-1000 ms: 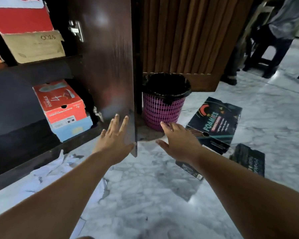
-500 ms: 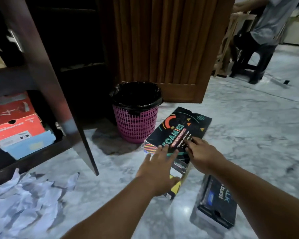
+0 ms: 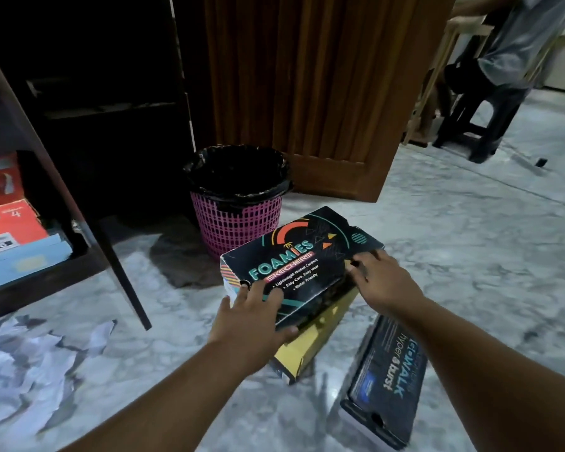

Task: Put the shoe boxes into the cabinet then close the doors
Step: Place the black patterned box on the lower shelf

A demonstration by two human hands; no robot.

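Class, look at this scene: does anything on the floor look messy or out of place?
Yes. Crumpled white paper lies scattered on the marble floor by the dark cabinet, and a black Go Walk shoe box lies askew there.

Both bare forearms reach in from the bottom of the frame toward its centre. The left hand [image 3: 253, 316] curls its fingers in a grip; the right hand [image 3: 379, 277] does likewise.
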